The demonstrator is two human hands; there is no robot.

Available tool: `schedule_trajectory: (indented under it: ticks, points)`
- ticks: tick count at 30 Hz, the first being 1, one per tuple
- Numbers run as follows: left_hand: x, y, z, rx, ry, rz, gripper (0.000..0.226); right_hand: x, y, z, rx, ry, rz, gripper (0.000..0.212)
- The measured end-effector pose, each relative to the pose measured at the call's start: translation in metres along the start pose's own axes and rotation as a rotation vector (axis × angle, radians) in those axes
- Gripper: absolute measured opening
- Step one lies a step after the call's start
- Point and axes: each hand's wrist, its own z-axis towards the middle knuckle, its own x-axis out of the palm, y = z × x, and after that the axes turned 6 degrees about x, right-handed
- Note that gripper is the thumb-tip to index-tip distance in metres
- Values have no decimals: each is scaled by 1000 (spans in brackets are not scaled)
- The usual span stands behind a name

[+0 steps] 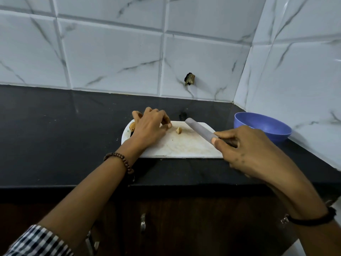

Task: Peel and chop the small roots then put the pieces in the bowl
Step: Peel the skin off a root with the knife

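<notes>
Black counter [55, 135], white board [184, 146] | root piece [178, 130] between hands | left hand [149, 130] grip unclear | right hand [249, 152] grasps knife [200, 129]

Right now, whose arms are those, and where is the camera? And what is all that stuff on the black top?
Those are a person's own two arms. The camera sits on the person's head and looks forward and down, so you see roughly what they see. A white cutting board lies on a black counter. The right hand grips a knife, with its blade slanting over the board. The left hand is at the board's left end, fingers bent down, next to a brownish root. I cannot tell whether it holds anything. One small pale piece lies on the board between the hands. A blue bowl stands on the right, near the tiled wall.
</notes>
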Motion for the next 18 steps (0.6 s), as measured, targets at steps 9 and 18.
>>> schedule_trajectory:
  ticks: [9, 18]
  points:
    - [-4, 7, -2, -115, 80, 217, 21, 11, -8, 13, 10, -12, 86, 33]
    - [1, -12, 1, 118, -92, 17, 29, 22, -19, 25, -20, -25, 119, 35]
